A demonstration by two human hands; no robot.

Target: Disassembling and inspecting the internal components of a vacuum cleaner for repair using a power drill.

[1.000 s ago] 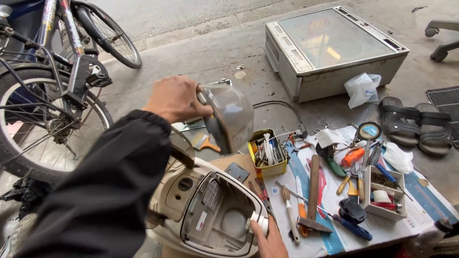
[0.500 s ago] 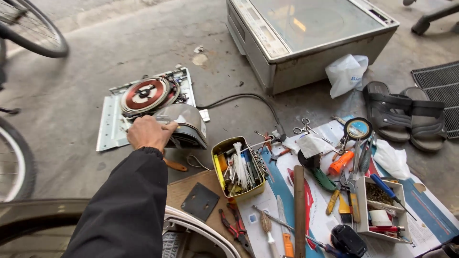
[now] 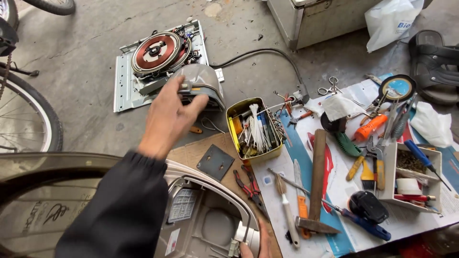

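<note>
Your left hand, fingers loosely curled, rests the removed grey cover beside the coil plate; your right hand grips the opened appliance body

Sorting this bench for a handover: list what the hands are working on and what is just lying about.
In hand:
left hand on grey cover
right hand at the appliance shell
coil plate beside the cover

Lying about:
tin of ties
hammer
pliers
scissors
sandal
bag

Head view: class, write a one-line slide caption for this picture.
Left hand sets a grey curved cover on the concrete floor beside a coil plate.
</note>
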